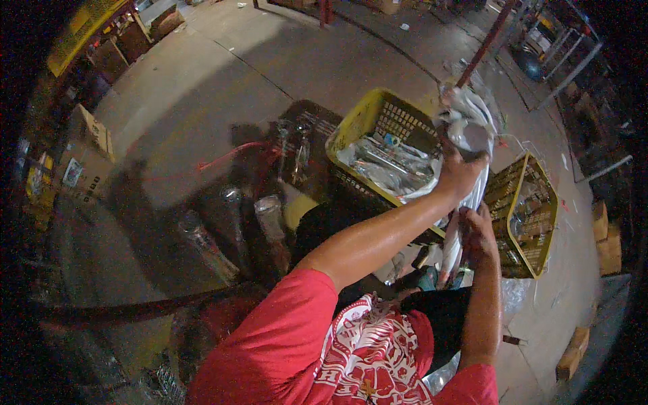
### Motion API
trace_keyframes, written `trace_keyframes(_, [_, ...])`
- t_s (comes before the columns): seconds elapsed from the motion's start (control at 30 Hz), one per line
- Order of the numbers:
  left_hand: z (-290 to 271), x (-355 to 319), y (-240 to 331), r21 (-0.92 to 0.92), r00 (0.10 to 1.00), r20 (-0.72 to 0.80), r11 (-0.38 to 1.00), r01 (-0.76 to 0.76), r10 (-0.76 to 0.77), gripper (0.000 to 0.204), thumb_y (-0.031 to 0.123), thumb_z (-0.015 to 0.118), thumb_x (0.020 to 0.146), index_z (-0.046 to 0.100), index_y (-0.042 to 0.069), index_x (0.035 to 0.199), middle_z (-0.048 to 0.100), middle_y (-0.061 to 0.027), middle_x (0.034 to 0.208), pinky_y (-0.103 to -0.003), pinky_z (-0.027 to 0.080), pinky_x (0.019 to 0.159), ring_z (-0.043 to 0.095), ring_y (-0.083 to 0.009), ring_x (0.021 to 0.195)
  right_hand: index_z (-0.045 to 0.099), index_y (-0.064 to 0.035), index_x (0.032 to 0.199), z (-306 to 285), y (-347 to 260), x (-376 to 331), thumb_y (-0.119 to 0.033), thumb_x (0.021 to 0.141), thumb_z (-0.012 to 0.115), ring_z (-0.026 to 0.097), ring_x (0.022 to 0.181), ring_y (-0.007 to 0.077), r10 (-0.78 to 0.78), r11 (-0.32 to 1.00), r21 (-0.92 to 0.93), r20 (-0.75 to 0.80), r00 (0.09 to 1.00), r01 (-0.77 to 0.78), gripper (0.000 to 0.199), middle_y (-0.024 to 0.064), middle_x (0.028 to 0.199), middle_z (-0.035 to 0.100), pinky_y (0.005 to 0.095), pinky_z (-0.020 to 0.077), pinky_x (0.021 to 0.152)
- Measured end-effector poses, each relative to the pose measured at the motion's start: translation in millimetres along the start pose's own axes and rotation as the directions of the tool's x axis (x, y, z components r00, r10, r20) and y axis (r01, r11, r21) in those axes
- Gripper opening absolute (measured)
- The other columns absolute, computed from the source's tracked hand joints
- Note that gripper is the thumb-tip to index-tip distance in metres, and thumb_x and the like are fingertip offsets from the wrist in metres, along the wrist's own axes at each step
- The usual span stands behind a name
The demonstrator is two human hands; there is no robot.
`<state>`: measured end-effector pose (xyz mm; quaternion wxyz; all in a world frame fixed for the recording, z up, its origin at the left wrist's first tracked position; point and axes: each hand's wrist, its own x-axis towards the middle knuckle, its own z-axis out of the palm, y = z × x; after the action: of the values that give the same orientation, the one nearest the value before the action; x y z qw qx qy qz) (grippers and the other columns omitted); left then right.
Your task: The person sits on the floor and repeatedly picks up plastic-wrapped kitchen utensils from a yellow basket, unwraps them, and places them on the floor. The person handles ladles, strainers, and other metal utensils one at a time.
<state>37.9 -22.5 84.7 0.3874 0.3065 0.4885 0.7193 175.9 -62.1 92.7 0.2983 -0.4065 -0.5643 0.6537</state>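
Red sleeves nearest; left hand (459, 172) and right hand (476, 233) both grasping crinkly clear plastic bag (466, 131).

Upright clear plastic-wrapped bundle (466, 135), hand-held

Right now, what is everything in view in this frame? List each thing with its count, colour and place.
Plastic crates: two, yellow, on the floor ahead; the second to the right.
Clear wrapped items: several, shiny, inside the nearer crate.
Plastic-wrapped bundle: one, white and clear, held up over the crates.
Wrapped cylinders: about three, dark and shiny, on the floor at left.
Cardboard boxes: several, brown, far left.
Concrete floor: grey, all around.
Left hand: gripping the bundle's top.
Right hand: holding the bundle lower down.
Shirt: red, bottom edge.
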Motion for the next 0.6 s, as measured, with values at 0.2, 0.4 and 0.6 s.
trace_keyframes(0.2, [-5.5,32.7,29.5,-0.038,0.995,-0.094,0.998,0.043,-0.046,0.096,0.058,0.059,0.090,0.028,-0.014,0.144,0.040,-0.0336,0.144,-0.039,0.030,0.114,0.040,-0.0403,0.136,0.037,0.0041,0.139,25.8,-37.5,-17.6,-0.020,0.077,0.076,0.062,0.107,0.0465,-0.292,0.460,-0.888,-0.124,0.948,0.025,0.077,0.0319,0.115,0.063,0.0481,0.0496,0.090])
trace_keyframes(0.4, [15.3,12.4,45.3,0.145,0.994,-0.043,0.984,0.108,-0.103,0.106,0.064,0.061,0.086,0.022,-0.013,0.147,0.035,-0.0281,0.151,-0.035,0.029,0.114,0.038,-0.0337,0.139,0.051,-0.0007,0.108,-4.8,-47.8,-12.9,-0.011,0.082,0.069,0.062,0.090,0.0509,-0.354,0.525,-0.851,-0.199,0.914,0.017,0.033,0.0304,0.093,0.066,0.0509,0.0502,0.073])
trace_keyframes(0.6, [22.5,-16.0,36.1,0.051,0.841,0.461,0.938,-0.343,0.283,0.054,0.033,0.066,0.094,0.049,-0.001,0.132,0.057,-0.0138,0.129,-0.034,0.039,0.106,0.053,-0.0240,0.119,0.051,0.0038,0.127,-87.6,-27.1,-68.7,-0.004,0.084,0.065,0.063,0.098,0.0275,-0.431,0.803,-0.560,-0.309,0.848,0.204,0.046,0.0196,0.104,0.067,0.0371,0.0469,0.089])
